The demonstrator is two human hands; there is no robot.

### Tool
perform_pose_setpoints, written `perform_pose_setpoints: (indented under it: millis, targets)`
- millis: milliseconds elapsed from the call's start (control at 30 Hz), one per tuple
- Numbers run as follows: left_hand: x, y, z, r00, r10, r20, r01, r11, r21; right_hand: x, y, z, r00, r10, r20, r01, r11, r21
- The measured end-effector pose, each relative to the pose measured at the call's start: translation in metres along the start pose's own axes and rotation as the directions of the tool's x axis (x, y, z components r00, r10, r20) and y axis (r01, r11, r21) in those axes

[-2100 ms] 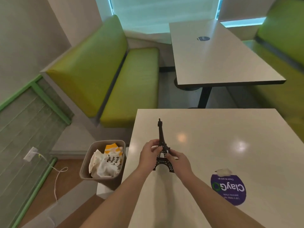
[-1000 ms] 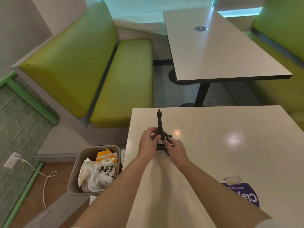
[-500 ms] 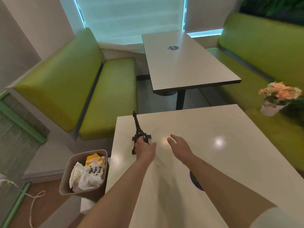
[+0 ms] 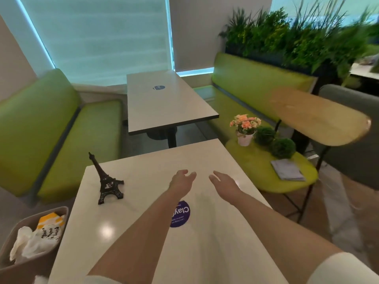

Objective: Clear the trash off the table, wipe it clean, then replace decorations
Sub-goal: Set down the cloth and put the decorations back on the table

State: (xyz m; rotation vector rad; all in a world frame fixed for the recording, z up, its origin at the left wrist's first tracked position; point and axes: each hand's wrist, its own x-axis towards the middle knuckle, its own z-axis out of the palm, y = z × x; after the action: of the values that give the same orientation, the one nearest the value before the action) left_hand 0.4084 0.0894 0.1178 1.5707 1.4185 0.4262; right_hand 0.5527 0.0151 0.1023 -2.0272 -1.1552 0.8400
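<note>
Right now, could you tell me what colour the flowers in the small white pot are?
Orange and pink flowers, seen in the head view.

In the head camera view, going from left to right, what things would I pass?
Trash bin → Eiffel Tower model → left hand → right hand → pot of flowers → booklet on the green seat.

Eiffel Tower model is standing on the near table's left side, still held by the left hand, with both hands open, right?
Not held. In the head view the Eiffel Tower model stands alone; the left hand is apart from it, open like the right hand.
</note>
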Motion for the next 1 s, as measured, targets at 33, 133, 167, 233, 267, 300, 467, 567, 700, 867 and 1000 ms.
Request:
perform_pose_setpoints:
  millis: [33, 133, 167, 233, 267, 300, 467, 567, 700, 867, 1000]
  targets:
    - [-0.007, 0.013, 0.017, 1.000, 0.020, 0.009, -0.020, 1.000, 0.004, -0.004, 0.011, -0.018, 1.000, 0.015, -0.006, -0.015, 1.000, -0.013]
    - [-0.027, 0.047, 0.066, 0.998, 0.053, 0.043, -0.054, 0.998, 0.018, -0.014, 0.043, -0.066, 0.999, 0.020, -0.035, -0.021, 0.999, -0.039]
    - [-0.033, 0.061, 0.089, 0.996, 0.074, 0.052, -0.075, 0.997, 0.031, -0.020, 0.058, -0.089, 0.999, 0.023, -0.044, -0.025, 0.999, -0.043]
    - [-0.041, 0.078, 0.118, 0.992, 0.111, 0.061, -0.114, 0.991, 0.063, -0.026, 0.076, -0.119, 0.999, 0.018, -0.051, -0.022, 0.996, -0.084]
    - [-0.042, 0.082, 0.125, 0.990, 0.124, 0.059, -0.128, 0.989, 0.074, -0.028, 0.080, -0.128, 0.999, 0.009, -0.047, -0.015, 0.992, -0.127]
    - [-0.049, 0.093, 0.146, 0.986, 0.152, 0.073, -0.159, 0.983, 0.094, -0.033, 0.096, -0.148, 0.998, 0.016, -0.055, -0.025, 0.987, -0.157]
    - [-0.065, 0.133, 0.213, 0.969, 0.211, 0.131, -0.226, 0.968, 0.110, -0.043, 0.150, -0.218, 0.995, 0.050, -0.086, -0.067, 0.974, -0.218]
    - [-0.056, 0.144, 0.237, 0.965, 0.210, 0.158, -0.230, 0.966, 0.122, -0.041, 0.166, -0.242, 0.993, 0.065, -0.103, -0.084, 0.979, -0.188]
    - [-0.035, 0.168, 0.269, 0.960, 0.225, 0.168, -0.251, 0.956, 0.154, -0.019, 0.192, -0.267, 0.984, 0.120, -0.129, -0.138, 0.981, -0.138]
    - [0.009, 0.185, 0.299, 0.958, 0.216, 0.190, -0.248, 0.954, 0.169, 0.025, 0.209, -0.288, 0.983, 0.117, -0.141, -0.146, 0.965, -0.216]
    - [0.047, 0.194, 0.319, 0.959, 0.206, 0.193, -0.237, 0.959, 0.155, 0.067, 0.220, -0.297, 0.979, 0.136, -0.155, -0.163, 0.971, -0.175]
